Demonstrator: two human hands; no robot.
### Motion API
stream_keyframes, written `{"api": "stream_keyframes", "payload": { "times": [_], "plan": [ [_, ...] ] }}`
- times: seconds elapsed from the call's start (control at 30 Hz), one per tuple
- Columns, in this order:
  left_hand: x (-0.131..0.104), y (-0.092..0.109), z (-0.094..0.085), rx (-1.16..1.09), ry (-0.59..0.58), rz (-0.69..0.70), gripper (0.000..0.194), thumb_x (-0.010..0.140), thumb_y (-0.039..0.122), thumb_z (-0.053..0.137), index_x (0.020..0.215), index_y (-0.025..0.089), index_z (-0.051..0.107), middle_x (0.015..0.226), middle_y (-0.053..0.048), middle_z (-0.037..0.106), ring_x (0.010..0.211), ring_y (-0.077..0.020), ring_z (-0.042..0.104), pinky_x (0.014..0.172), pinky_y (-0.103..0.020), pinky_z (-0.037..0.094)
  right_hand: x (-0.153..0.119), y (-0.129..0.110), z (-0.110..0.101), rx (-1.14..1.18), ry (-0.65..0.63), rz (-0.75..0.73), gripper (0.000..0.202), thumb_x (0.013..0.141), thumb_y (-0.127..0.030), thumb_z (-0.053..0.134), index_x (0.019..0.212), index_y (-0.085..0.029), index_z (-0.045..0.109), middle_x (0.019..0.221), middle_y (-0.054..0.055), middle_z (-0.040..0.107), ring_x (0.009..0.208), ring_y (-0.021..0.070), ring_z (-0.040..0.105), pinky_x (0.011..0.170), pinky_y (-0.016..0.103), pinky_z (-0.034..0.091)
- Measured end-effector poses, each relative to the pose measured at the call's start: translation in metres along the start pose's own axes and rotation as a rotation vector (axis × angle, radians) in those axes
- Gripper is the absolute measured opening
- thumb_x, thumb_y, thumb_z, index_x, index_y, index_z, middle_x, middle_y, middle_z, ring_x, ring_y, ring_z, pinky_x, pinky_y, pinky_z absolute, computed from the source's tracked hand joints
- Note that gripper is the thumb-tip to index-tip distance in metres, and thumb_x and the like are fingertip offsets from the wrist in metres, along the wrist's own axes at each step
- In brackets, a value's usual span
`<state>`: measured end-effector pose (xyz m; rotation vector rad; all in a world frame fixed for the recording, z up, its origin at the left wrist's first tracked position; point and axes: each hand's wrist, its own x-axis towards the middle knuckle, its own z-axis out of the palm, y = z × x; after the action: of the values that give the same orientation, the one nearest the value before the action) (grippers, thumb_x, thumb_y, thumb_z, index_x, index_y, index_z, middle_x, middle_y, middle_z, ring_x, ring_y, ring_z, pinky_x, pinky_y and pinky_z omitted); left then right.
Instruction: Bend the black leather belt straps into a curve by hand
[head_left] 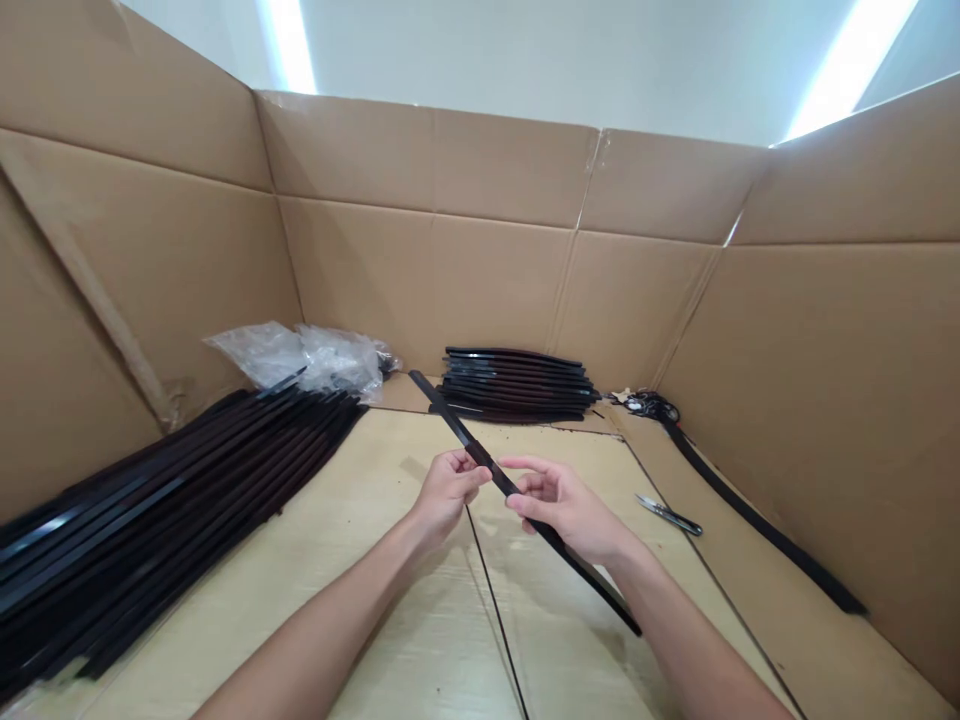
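Head view: a dark strip [451, 419] slants through both hands, its ends toward 10 and 4 o'clock. The left hand [445, 492] pinches it beside a band [477, 452]; the right hand [574, 512] holds it narrowly, index finger extended. Judged step: two-handed handling near the band; any further move would call for steady pinches. Snips [679, 518] lie at 3 o'clock, stacked strips [517, 385] at 12.

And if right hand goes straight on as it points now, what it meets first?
Besides the black strip it holds, the right hand would probably meet the left hand first; exact depth is unclear.
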<state>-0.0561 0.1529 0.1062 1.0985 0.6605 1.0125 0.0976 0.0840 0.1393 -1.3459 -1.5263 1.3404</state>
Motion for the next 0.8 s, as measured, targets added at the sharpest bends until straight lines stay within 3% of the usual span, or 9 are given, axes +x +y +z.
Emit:
{"api": "stream_keyframes", "payload": {
  "times": [0.17,0.3,0.4,0.53,0.67,0.8],
  "plan": [
    [0.014,0.013,-0.011,0.099,-0.150,-0.074,0.062,0.033,0.043,0.084,0.069,0.010,0.046,0.046,0.010,0.032,0.038,0.0072,0.020,0.043,-0.014,0.006,0.014,-0.003,-0.001,0.048,-0.086,0.138,0.077,0.046,-0.048,0.073,0.106,-0.013,0.041,0.071,-0.007,0.050,0.055,-0.0092,0.048,0.055,0.013,0.052],
    [0.023,0.006,-0.021,0.101,-0.144,-0.106,0.061,0.038,0.046,0.081,0.063,0.012,0.037,0.045,0.011,0.027,0.038,0.0067,0.019,0.044,-0.014,0.005,0.022,0.011,0.009,0.130,-0.138,0.176,0.075,0.051,-0.049,0.070,0.105,-0.019,0.027,0.073,-0.007,0.055,0.057,-0.0005,0.059,0.056,0.012,0.050],
    [0.026,-0.001,-0.026,0.081,-0.152,-0.120,0.059,0.043,0.045,0.079,0.063,0.013,0.035,0.045,0.011,0.025,0.037,0.0066,0.018,0.043,-0.014,0.006,0.023,0.020,0.018,0.203,-0.098,0.105,0.068,0.056,-0.055,0.062,0.101,-0.020,0.025,0.084,-0.002,0.060,0.052,-0.0023,0.054,0.047,0.007,0.041],
    [0.026,-0.002,-0.032,0.054,-0.118,-0.111,0.057,0.045,0.043,0.079,0.062,0.013,0.034,0.044,0.011,0.024,0.037,0.0065,0.020,0.043,-0.014,0.007,0.022,0.023,0.018,0.407,-0.055,0.100,0.057,0.066,-0.057,0.048,0.104,-0.020,0.030,0.087,0.001,0.061,0.055,-0.0064,0.050,0.050,0.006,0.040],
    [0.026,-0.001,-0.033,0.085,-0.034,-0.076,0.058,0.045,0.042,0.079,0.060,0.013,0.031,0.045,0.011,0.025,0.037,0.0066,0.021,0.043,-0.014,0.008,0.026,0.023,0.011,0.459,-0.043,0.143,0.058,0.064,-0.044,0.055,0.115,-0.024,0.037,0.087,-0.001,0.059,0.061,-0.0052,0.054,0.056,0.008,0.045],
    [0.024,-0.004,-0.029,0.114,0.022,-0.062,0.058,0.043,0.048,0.078,0.062,0.013,0.036,0.045,0.011,0.025,0.037,0.0067,0.021,0.043,-0.015,0.008,0.030,0.026,0.011,0.470,0.016,0.130,0.060,0.061,-0.039,0.060,0.117,-0.027,0.043,0.087,-0.002,0.057,0.058,-0.0073,0.051,0.049,0.006,0.040]
  ]
}}
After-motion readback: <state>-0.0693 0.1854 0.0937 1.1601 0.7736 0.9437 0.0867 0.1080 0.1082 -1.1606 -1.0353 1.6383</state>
